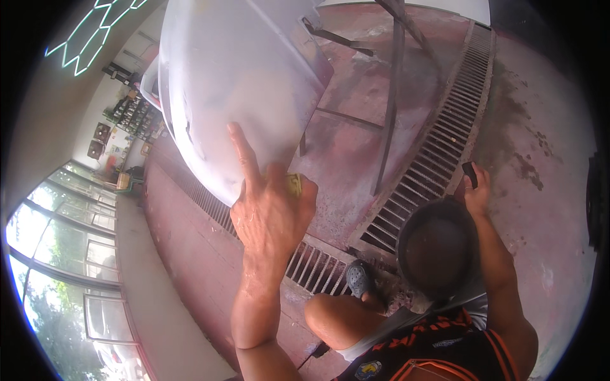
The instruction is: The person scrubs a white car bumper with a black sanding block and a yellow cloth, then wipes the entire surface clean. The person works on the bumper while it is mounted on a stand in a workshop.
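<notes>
With a yellow item (294, 184) gripped by the left hand (270, 206) and a black block (470, 174) by the right hand (479, 192), the pale panel (248, 76) beyond the fingers is apparently being smoothed, even pressure being needed next.

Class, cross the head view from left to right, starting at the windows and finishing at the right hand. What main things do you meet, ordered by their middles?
Windows → left hand → grey clog → dark bucket → right hand.
</notes>
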A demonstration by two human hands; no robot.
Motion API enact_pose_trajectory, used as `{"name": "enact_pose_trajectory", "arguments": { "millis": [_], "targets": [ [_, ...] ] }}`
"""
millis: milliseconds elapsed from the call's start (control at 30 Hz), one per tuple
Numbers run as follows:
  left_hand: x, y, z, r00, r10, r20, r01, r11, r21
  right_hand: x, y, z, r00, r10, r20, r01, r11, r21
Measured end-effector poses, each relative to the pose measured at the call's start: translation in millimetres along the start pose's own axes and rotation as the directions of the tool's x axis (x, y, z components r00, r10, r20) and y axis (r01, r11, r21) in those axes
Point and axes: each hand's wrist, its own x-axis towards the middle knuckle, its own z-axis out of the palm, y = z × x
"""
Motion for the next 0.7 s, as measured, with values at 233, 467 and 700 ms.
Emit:
{"name": "enact_pose_trajectory", "arguments": {
  "millis": [233, 467, 700],
  "targets": [
    [24, 19, 11, 0.985, -0.156, 0.068, 0.137, 0.964, 0.226, -24, -2, 5, 0.995, -0.044, 0.094, 0.066, 0.967, -0.245],
    [-1, 23, 33, 0.938, -0.284, 0.199, 0.241, 0.946, 0.217, -27, 13, 2, 0.985, -0.018, 0.172, 0.063, 0.965, -0.256],
    [8, 30, 23, 0.970, -0.230, 0.075, 0.226, 0.973, 0.050, -26, 6, 3, 0.971, -0.012, 0.239, 0.089, 0.945, -0.315]
  ]
}}
